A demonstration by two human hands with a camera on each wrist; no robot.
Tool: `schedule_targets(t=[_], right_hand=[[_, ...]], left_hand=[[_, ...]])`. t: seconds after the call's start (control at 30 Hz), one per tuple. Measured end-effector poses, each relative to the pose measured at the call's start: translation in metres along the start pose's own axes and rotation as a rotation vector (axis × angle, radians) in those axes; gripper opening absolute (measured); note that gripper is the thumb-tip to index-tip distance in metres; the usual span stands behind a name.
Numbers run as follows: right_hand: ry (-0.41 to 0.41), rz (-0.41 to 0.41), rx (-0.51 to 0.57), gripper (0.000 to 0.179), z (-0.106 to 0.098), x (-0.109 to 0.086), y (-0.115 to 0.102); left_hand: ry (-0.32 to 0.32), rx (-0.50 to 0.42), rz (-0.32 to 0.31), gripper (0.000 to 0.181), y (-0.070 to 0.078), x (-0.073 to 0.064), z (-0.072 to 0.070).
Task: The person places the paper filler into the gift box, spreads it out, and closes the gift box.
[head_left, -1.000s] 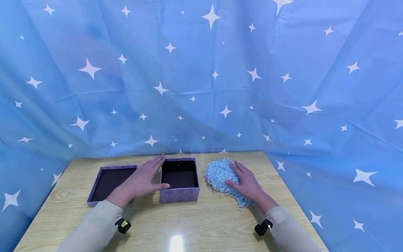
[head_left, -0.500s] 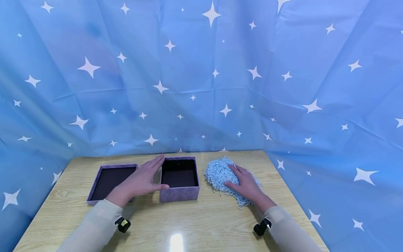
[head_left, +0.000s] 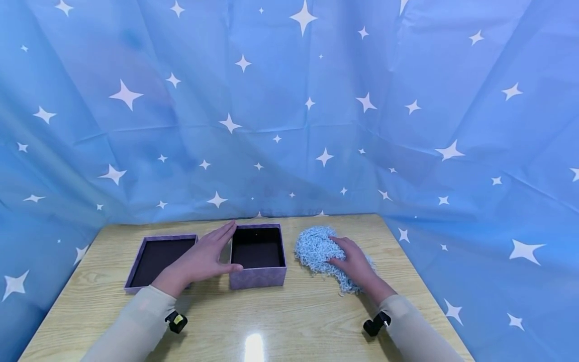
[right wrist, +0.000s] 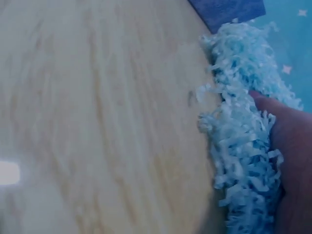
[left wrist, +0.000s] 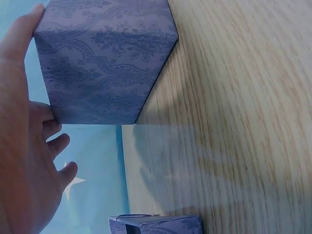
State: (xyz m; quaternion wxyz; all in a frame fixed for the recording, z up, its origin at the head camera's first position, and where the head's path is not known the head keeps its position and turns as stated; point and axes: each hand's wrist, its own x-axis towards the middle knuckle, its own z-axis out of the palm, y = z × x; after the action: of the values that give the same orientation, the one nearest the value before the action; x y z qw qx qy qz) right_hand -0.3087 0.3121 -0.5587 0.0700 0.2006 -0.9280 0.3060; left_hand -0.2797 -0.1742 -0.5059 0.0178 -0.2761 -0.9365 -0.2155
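Observation:
An uncovered purple patterned box [head_left: 258,277] with a black inside stands on the table. My left hand [head_left: 203,259] holds its left side, the thumb at the front rim and the fingers at the far corner. In the left wrist view that hand [left wrist: 19,131] lies along the box's patterned wall [left wrist: 102,73]. Right of the box is a heap of light blue shredded paper [head_left: 314,246]. My right hand [head_left: 357,264] grips into its right part, the fingertips sunk out of sight. The thumb presses into the shredded paper [right wrist: 243,146] in the right wrist view.
The purple box lid [head_left: 165,259], dark inside face up, lies left of the box, partly behind my left forearm. All stand on a light wooden table [head_left: 289,322]. A blue curtain with white stars [head_left: 280,110] hangs behind the table and at its sides.
My right hand's fingers have drawn in and sunk deeper into the shredded paper, bunching it slightly. The left hand and the box have stayed in place. The head view has tilted slightly.

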Motion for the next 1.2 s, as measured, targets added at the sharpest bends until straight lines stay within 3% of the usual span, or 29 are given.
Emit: schedule_targets(t=[0.83,1.2], right_hand=[[0.064,-0.013,0.048,0.073,-0.035,0.018,-0.031],[0.083,-0.069,0.065,0.072,-0.049,0.027,-0.050]], left_hand=[[-0.008,-0.022,-0.004,0.120,0.000,0.000,-0.003],[-0.018,-0.041,-0.015,0.123,0.001,-0.001,-0.002]])
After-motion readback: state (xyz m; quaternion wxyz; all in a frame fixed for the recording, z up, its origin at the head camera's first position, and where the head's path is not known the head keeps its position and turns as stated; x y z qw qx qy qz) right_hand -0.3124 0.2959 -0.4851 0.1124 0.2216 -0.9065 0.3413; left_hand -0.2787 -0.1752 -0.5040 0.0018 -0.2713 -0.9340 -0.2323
